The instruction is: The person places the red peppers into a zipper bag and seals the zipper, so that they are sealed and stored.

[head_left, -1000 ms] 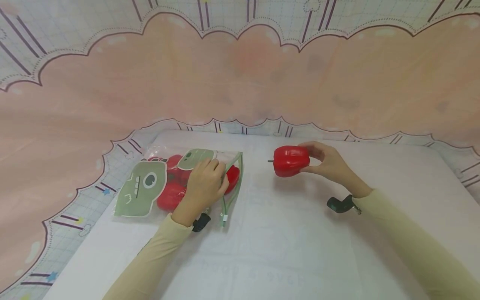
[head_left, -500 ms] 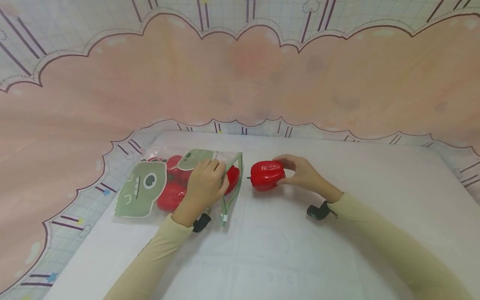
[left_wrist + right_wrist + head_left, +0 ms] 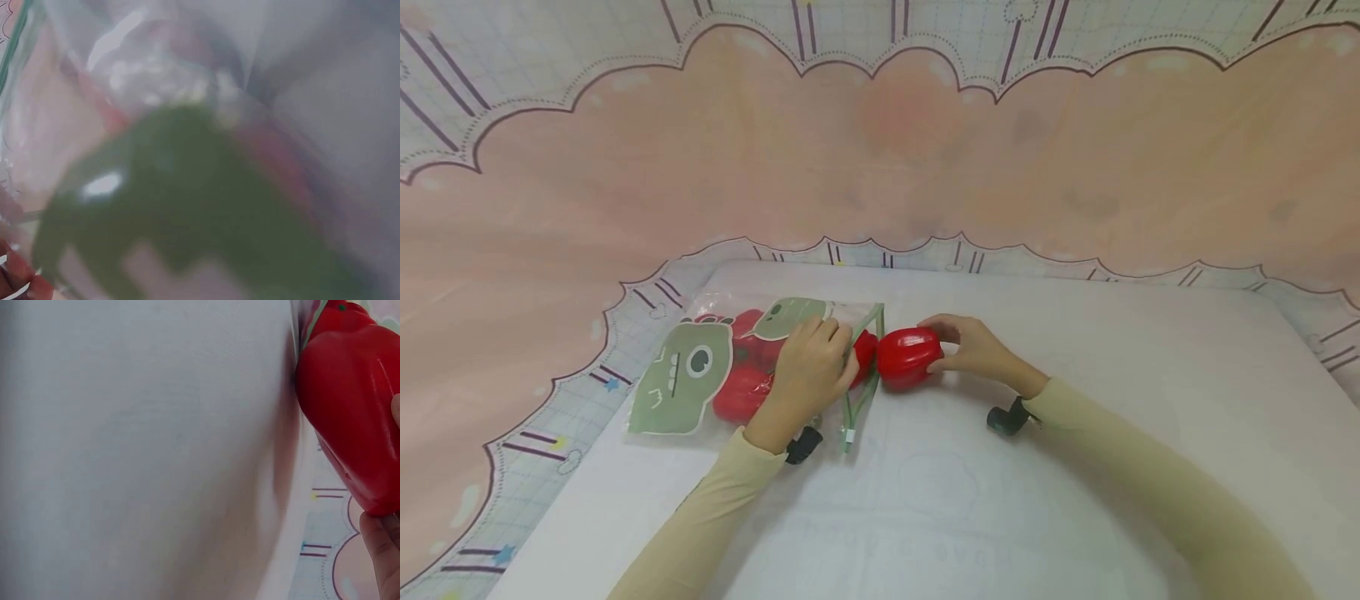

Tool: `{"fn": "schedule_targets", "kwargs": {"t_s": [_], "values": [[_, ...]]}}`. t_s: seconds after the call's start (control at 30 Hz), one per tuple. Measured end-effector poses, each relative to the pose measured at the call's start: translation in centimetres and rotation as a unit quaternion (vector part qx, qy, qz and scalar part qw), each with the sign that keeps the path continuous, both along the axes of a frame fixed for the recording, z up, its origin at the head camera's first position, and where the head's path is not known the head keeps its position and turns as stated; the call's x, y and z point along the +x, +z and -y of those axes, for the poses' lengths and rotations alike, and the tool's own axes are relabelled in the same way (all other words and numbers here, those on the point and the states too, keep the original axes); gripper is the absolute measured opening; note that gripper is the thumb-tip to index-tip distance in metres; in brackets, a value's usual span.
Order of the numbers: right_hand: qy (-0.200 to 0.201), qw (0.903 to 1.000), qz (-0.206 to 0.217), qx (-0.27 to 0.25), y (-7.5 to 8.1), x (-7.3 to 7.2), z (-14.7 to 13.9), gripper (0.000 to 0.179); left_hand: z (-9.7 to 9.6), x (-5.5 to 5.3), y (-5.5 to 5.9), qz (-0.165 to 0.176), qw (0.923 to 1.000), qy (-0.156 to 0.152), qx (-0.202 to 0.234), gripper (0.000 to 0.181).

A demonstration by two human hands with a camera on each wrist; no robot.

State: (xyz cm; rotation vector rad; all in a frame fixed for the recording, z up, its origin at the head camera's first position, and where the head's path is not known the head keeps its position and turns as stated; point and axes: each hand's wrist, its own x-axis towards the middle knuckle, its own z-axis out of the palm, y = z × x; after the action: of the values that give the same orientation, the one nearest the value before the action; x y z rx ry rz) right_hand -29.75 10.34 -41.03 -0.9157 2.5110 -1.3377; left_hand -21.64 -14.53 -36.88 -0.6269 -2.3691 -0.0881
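A clear zip bag (image 3: 681, 383) with a green cartoon animal print lies on its side at the left, its green-edged mouth facing right. Red bell peppers (image 3: 741, 393) show through its plastic, one of them close to the mouth. My left hand (image 3: 808, 367) grips the bag's upper layer near that opening. In my right hand (image 3: 981, 354), thumb and fingers hold another red bell pepper (image 3: 906, 358) by its end, and it overlaps the bag's mouth. The right wrist view shows this pepper (image 3: 350, 400) large, fingertips (image 3: 378, 550) at its lower end. Green print (image 3: 187, 206) fills much of the left wrist view, blurred.
A white-covered table (image 3: 1075, 500) lies under everything. Behind it hangs a peach-coloured patterned cloth (image 3: 880, 167). A white zip slider (image 3: 849, 436) sits at the near end of the bag's edge. Black wrist cameras (image 3: 1007, 418) stick out from both sleeves.
My right hand has carried the bell pepper left and slightly nearer, from open table to the bag's mouth. My left hand has stayed on the bag.
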Motion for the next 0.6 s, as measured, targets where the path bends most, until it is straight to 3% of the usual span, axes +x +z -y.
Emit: {"fn": "schedule_targets", "kwargs": {"t_s": [0.6], "values": [[0.012, 0.9997, -0.001, -0.020, 0.1, -0.3, 1.8, 0.056, 0.0, -0.2, -0.3, -0.014, 0.9998, -0.010, -0.004, 0.012]]}}
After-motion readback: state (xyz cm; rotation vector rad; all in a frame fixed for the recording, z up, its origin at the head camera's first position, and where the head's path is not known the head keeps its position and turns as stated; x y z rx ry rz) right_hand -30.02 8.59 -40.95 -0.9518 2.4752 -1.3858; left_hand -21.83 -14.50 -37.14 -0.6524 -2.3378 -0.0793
